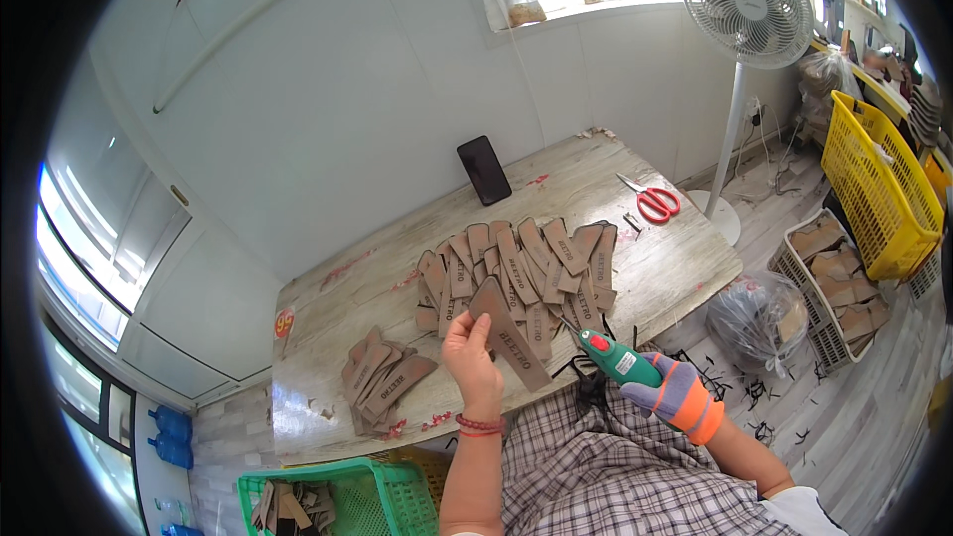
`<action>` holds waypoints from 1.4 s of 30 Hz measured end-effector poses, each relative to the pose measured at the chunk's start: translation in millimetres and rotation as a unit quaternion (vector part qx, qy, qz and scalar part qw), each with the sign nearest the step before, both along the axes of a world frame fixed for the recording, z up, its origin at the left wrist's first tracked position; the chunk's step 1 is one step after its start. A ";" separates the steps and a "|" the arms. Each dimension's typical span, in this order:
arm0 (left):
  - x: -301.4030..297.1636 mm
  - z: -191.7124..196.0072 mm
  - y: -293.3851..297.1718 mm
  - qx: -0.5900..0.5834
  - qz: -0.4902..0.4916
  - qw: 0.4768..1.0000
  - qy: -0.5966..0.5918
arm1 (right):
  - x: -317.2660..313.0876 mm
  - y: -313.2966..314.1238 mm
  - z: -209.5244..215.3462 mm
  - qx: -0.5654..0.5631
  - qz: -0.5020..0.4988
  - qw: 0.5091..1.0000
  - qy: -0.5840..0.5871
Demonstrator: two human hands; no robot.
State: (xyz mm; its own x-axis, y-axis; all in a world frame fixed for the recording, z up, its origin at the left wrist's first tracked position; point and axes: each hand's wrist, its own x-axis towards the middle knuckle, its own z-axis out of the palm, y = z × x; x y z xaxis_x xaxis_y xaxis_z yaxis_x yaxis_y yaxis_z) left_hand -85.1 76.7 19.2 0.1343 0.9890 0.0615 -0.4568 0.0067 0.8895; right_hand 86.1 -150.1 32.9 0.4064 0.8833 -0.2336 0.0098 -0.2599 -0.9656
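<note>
My left hand (471,347), bare with a red bead bracelet at the wrist, pinches a flat brown strip with printed lettering (514,345) by its upper end. My right hand (673,395), in a grey and orange glove, is wrapped round a green handheld power tool with a red button (617,357). Its thin metal tip points up and left, close to the strip but apart from it. Behind both hands lies a spread pile of similar brown strips (541,260). A smaller heap of them (382,377) is at the table's left. Dark thin scraps (590,382) hang by the front edge.
On the worn table (328,308) are red-handled scissors (657,204) and a propped black phone (483,170). A green crate (382,496) stands below left. At right are a fan (749,5), a clear bag (759,323), a white basket (819,333) and a yellow crate (879,184).
</note>
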 end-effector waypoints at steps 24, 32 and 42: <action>60.6 -9.1 -84.4 -0.100 -0.213 0.970 -0.066 | 5.0 -14.9 7.6 0.043 -0.079 0.995 0.045; 49.4 5.8 -92.4 -0.091 -0.223 0.970 -0.009 | 8.7 -17.3 1.3 0.064 -0.071 0.995 0.024; 37.0 13.5 -75.7 -0.015 -0.215 0.976 0.026 | 13.8 -24.5 -1.2 0.030 -0.050 0.998 0.006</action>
State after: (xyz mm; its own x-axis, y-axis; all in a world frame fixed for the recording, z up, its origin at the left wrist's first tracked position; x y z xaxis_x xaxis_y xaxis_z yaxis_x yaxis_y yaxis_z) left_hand -48.1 1.0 32.7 0.5389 0.8422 0.0153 -0.3603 0.2141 0.9079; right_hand 99.9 -174.7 31.7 0.4914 0.8508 -0.1860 -0.0245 -0.2001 -0.9795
